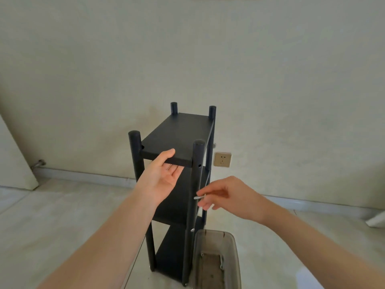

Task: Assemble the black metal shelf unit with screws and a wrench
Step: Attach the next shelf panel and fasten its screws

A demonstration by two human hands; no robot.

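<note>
The black metal shelf unit (179, 130) stands upright on the floor, with three boards between four round posts. My left hand (161, 178) holds the front edge of the top board, thumb on top and fingers beneath. My right hand (227, 197) pinches a silver screw (199, 197) just right of the front right post (196, 170). An empty screw hole shows in that post just under the top board. Lower on the same post a silver screw head (192, 230) sits at the middle board.
A grey plastic tray (234, 249) with a few small metal parts stands on the floor at the shelf's right foot. A wall socket (222, 159) is on the wall behind. A white object (376, 221) lies at the right edge.
</note>
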